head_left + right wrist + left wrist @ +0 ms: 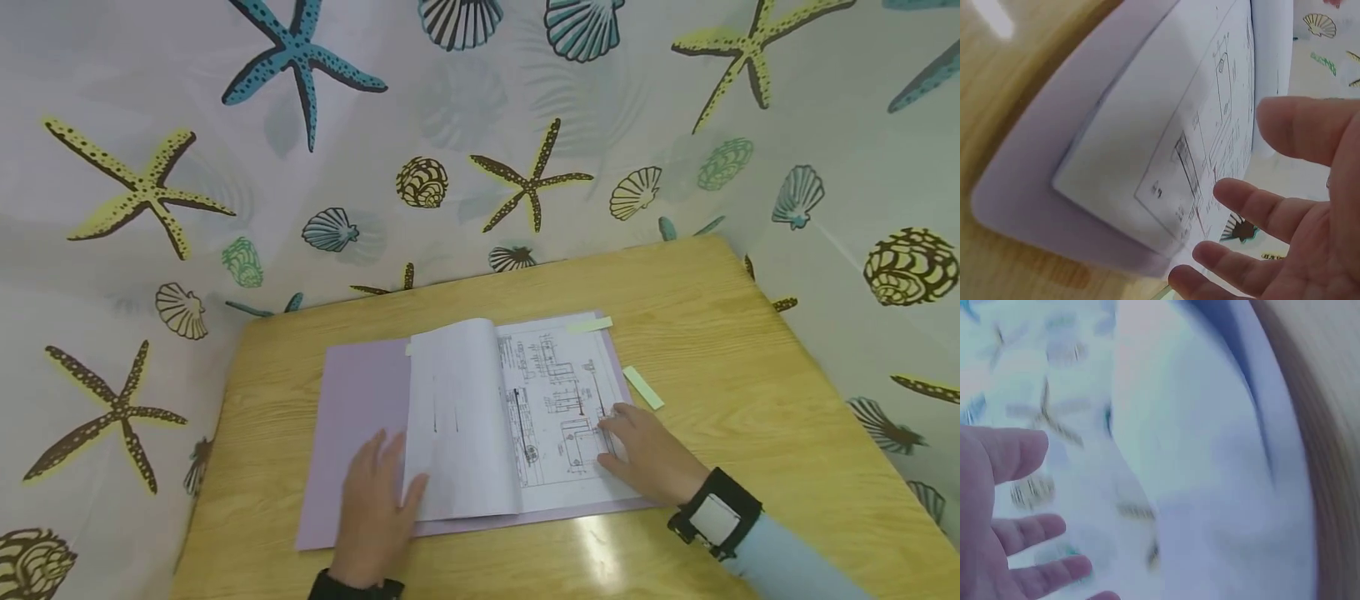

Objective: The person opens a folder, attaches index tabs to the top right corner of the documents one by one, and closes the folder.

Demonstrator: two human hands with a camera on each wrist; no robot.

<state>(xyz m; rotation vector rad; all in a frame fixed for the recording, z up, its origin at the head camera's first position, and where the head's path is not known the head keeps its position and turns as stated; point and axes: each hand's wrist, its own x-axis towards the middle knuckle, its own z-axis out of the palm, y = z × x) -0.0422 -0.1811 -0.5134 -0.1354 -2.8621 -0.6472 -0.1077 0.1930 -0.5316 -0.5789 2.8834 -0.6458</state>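
Note:
A purple folder (358, 392) lies spread on the table with papers in it. Its turned white sheet (461, 417) curves up near the middle, and a page of technical drawings (547, 375) shows on the right half. My left hand (375, 500) is over the folder's left cover, thumb close to the sheet's left edge, fingers extended. Over the lower right of the drawing page is my right hand (645, 450), its fingers spread and holding nothing. In the right wrist view the fingertips (1229, 190) overlap the drawing page.
A pale yellow-green sticky strip (643, 387) lies on the wooden table (712, 350) right of the folder. Another strip (590, 325) sticks to the page's top right corner. Behind and beside the table hangs a cloth (450, 100) printed with starfish and shells.

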